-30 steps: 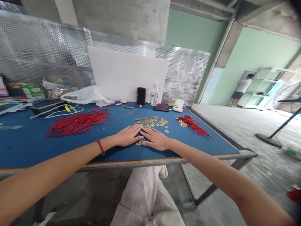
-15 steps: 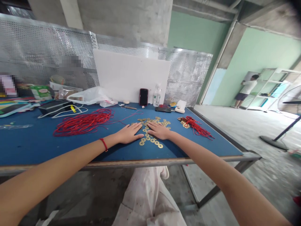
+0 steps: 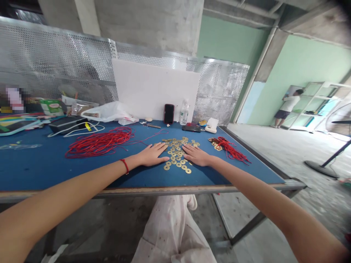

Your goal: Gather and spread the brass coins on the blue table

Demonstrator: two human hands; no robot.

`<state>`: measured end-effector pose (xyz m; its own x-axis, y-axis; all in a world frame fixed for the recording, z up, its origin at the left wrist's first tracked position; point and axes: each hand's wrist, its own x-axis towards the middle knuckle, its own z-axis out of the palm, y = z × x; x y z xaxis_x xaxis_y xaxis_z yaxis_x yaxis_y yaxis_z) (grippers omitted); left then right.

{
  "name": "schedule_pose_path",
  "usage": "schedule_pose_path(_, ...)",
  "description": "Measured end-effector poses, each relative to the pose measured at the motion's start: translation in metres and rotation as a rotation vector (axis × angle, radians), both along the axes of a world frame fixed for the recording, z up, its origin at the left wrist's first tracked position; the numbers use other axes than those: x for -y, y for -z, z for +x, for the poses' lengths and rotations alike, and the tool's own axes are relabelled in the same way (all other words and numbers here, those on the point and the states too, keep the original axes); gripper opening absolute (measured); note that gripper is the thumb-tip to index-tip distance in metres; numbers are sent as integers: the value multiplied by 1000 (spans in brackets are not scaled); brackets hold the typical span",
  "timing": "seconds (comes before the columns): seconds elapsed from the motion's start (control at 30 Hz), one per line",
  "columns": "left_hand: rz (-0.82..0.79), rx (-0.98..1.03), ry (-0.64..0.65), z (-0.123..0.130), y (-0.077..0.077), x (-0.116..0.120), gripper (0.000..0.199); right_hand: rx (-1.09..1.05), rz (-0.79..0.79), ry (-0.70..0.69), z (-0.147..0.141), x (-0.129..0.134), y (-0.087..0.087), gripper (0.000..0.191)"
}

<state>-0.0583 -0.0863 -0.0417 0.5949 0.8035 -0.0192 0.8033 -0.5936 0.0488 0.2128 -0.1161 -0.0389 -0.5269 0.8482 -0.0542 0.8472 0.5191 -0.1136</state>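
Brass-coloured coins with holes in the middle (image 3: 173, 162) lie spread over the blue tabletop (image 3: 90, 174) in front of me. My left hand (image 3: 151, 154) rests flat at their left side, fingers stretched out and fingertips touching the nearest coins. On the right side of the coins my right hand (image 3: 197, 155) lies palm down with its fingers apart, the tips over some coins. Neither hand grips anything. Left of my left hand is a loose bundle of red cord (image 3: 100, 143). Beyond my right hand, coins tied with red cord (image 3: 231, 149) lie together.
Along the back stand a phone (image 3: 169, 114) and a water bottle (image 3: 184, 112). A black flat device (image 3: 191, 128), a white plastic bag (image 3: 113, 111) and a black box (image 3: 67, 126) lie nearby. A person (image 3: 287, 107) stands by shelves far right; a fan stand (image 3: 322, 168) is on the floor.
My right hand has slid to the right, uncovering coins in the middle. My left hand stays at about the same spot on the table. The view has shifted slightly.
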Motion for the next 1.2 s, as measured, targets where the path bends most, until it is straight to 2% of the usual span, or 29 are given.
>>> schedule_pose_path(0.2, -8, -3, 3, 2, 2, -9, 87, -27, -24, -71, 7, 26, -1, 79)
schedule_pose_path(0.3, -1, 5, 24, 6, 0, -3, 87, -41, -31, -107, 10, 35, -1, 78)
schedule_pose_path(0.43, -33, 27, 272, 23, -4, 18, 81, -42, -50, -140, 15, 39, -3, 77)
schedule_pose_path(0.5, -67, 37, 407, 35, -6, 26, 81, -28, -26, -103, 18, 38, -5, 79)
schedule_pose_path(0.57, -67, 45, 462, 47, -7, 26, 79, -10, 18, -44, 20, 35, -7, 83)
schedule_pose_path(0.73, -75, 41, 413, 67, -7, 1, 79, 2, 42, 21, 24, 32, -11, 85)
schedule_pose_path(0.9, -102, 14, 373, 74, -9, -17, 74, 31, 40, 63, 31, 36, -12, 85)
schedule_pose_path(1.03, -106, 6, 369, 67, -11, -14, 71, 39, 71, 52, 40, 42, -15, 83)
schedule_pose_path(1.2, -64, 34, 466, 55, -12, 7, 66, 28, 21, 15, 43, 45, -20, 80)
